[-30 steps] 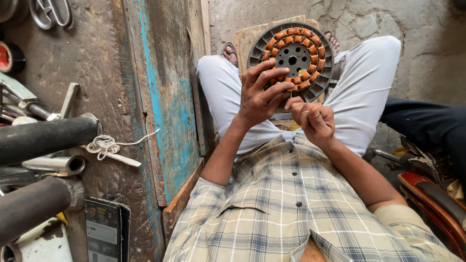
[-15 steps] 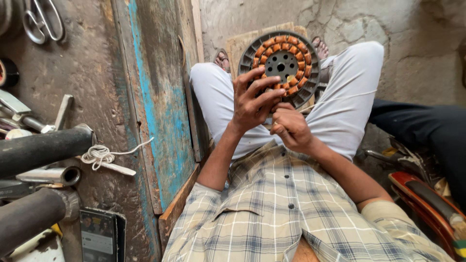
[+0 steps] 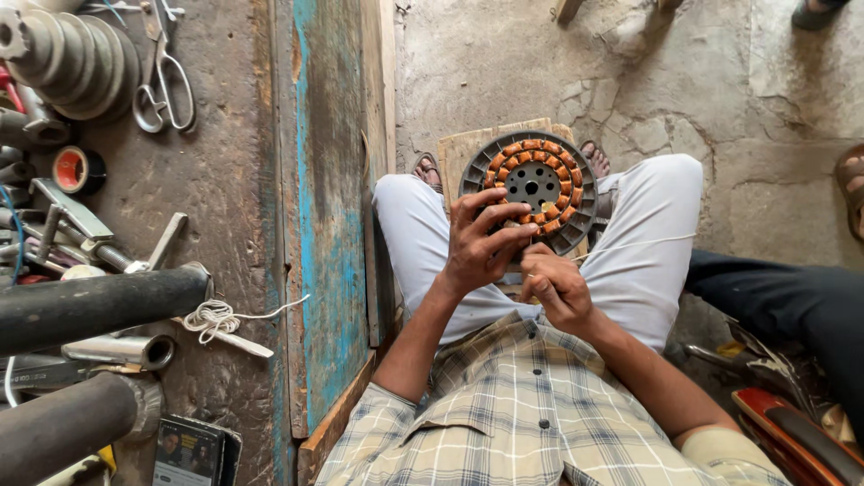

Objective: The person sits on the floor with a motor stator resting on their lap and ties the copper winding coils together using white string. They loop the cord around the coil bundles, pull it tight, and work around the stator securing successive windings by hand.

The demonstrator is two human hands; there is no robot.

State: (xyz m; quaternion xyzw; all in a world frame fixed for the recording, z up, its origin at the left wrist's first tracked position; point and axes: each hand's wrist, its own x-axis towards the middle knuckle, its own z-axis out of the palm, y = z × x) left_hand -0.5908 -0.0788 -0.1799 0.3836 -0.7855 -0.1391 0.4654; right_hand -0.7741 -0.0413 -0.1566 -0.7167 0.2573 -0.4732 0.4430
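A round grey motor stator (image 3: 538, 184) with a ring of copper-orange coils rests on a wooden board (image 3: 461, 148) between my knees. My left hand (image 3: 481, 243) lies over its near left edge, fingers spread across the coils. My right hand (image 3: 556, 286) sits just below the stator, fingers pinched on a thin pale string (image 3: 643, 243) that runs off to the right over my white-trousered thigh.
A worn workbench (image 3: 225, 198) with a blue-painted edge stands at my left, carrying scissors (image 3: 164, 76), a stepped pulley (image 3: 76, 58), tape roll (image 3: 76, 169), dark metal tubes (image 3: 99, 306) and a bundle of white cord (image 3: 211, 319). Another person's dark-trousered leg (image 3: 792, 301) is at right.
The view has shifted, so hands and stator sit lower in frame. My left hand stays on the stator; my right hand now shows the string stretched out to the right.
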